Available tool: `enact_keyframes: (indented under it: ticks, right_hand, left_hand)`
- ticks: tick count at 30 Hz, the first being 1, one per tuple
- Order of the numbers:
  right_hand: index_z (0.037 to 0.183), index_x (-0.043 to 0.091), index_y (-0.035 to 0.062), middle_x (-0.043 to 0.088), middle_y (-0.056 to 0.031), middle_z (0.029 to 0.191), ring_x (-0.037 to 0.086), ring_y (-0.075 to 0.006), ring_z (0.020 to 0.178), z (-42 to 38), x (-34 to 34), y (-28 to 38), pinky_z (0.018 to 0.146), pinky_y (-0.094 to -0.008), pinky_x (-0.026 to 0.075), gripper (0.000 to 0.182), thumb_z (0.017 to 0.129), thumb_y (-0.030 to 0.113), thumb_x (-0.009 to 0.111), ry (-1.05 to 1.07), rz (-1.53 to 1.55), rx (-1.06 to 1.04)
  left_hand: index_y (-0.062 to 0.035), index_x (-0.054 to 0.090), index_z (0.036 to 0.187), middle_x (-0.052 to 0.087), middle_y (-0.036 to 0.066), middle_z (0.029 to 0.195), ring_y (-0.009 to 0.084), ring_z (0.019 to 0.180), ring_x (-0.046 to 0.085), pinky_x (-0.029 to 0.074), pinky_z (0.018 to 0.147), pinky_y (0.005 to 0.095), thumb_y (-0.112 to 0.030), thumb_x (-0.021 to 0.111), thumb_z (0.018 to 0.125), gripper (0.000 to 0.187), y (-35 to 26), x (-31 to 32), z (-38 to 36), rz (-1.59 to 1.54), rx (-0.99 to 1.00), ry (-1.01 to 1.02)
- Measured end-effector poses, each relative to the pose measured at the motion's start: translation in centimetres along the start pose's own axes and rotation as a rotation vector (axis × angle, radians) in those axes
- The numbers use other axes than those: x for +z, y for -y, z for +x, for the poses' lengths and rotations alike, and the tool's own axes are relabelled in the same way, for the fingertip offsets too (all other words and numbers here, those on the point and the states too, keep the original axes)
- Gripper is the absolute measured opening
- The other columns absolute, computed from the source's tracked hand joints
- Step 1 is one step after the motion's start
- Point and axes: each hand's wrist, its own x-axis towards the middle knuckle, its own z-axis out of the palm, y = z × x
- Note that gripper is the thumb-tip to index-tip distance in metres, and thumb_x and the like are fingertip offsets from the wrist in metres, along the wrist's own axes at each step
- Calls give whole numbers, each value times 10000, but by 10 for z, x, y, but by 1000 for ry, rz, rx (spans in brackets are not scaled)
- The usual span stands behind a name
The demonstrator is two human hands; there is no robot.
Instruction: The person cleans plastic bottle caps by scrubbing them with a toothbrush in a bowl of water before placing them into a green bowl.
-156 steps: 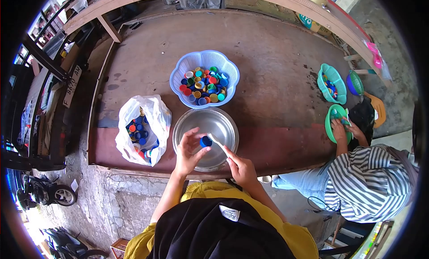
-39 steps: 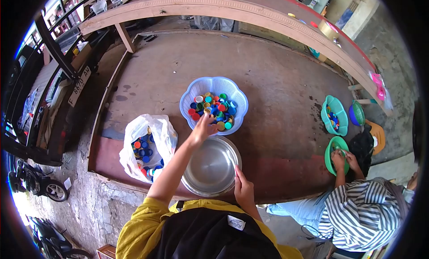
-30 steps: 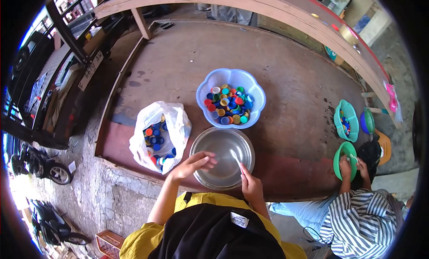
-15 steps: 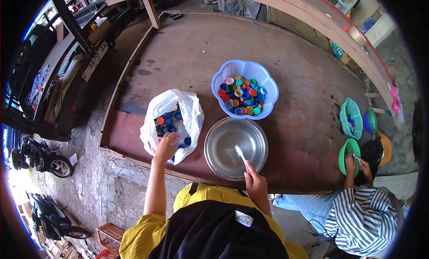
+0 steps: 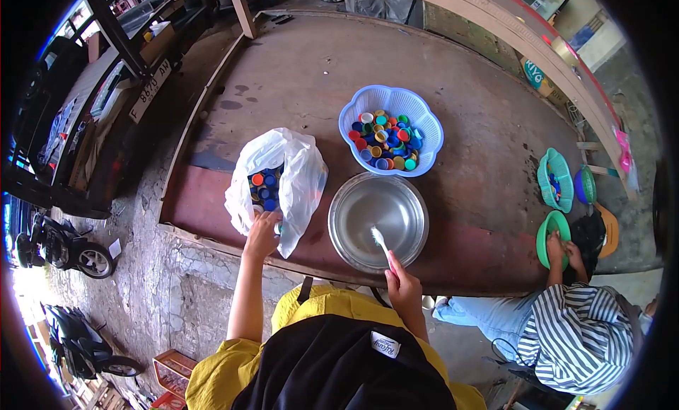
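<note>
My right hand (image 5: 403, 279) grips the handle of a toothbrush (image 5: 380, 238), its bristles over the metal bowl (image 5: 339, 244), which looks to hold clear water. At the near edge of a white plastic bag (image 5: 303, 176), my left hand (image 5: 262, 232) is closed with bent fingers; what it holds, if anything, is too small to tell. Bottle caps (image 5: 264, 186), mostly blue with an orange one, lie inside the bag. Behind the bowl, a blue plastic basket (image 5: 430, 110) contains caps of many colours.
At the right, a person in a striped shirt (image 5: 580, 332) has both hands at a green bowl (image 5: 542, 240). Near it are a teal basket (image 5: 548, 162), a purple bowl and a black bag (image 5: 588, 234). The brown table (image 5: 283, 77) has a raised rim.
My left hand has moved down from inside the bag to its near edge, and the bag's opening has narrowed. The toothbrush remains over the bowl. The co-worker's hands have come closer together.
</note>
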Motion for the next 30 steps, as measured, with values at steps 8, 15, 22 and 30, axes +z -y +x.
enact_keyframes:
  ticks: [8, 15, 22, 30]
  right_hand:
    - [1310, 508, 155, 654, -162, 1004, 656, -328, 797, -9, -7, -5, 661, -372, 521, 438, 877, 122, 561, 39, -7, 9]
    - [1307, 511, 155, 653, -168, 1005, 657, -324, 801, -16, -11, -16, 661, -374, 524, 433, 878, 126, 563, -34, 19, -62]
    - [1306, 510, 152, 646, -175, 1019, 655, -327, 800, -25, -21, -25, 665, -373, 522, 426, 884, 130, 557, -52, 44, -48]
    - [1291, 516, 96, 635, -203, 1033, 651, -332, 855, -28, -33, -42, 702, -358, 513, 410, 883, 103, 555, -120, 86, -38]
  left_hand:
    - [-44, 573, 991, 590, 140, 930, 339, 927, 559, 443, 828, 411, 52, 681, 612, 406, -3, 0, -2, -72, 45, -138]
    - [-18, 571, 1056, 559, 130, 925, 282, 879, 592, 492, 771, 357, 21, 733, 648, 441, -35, -17, -10, -334, -54, -302]
    - [11, 592, 1056, 598, 103, 963, 169, 840, 632, 552, 750, 282, 47, 728, 726, 359, -47, -15, -5, -638, -160, -522]
    - [-6, 613, 1019, 597, 106, 982, 166, 792, 641, 542, 693, 273, 37, 747, 695, 353, -141, 0, 6, -558, 161, -351]
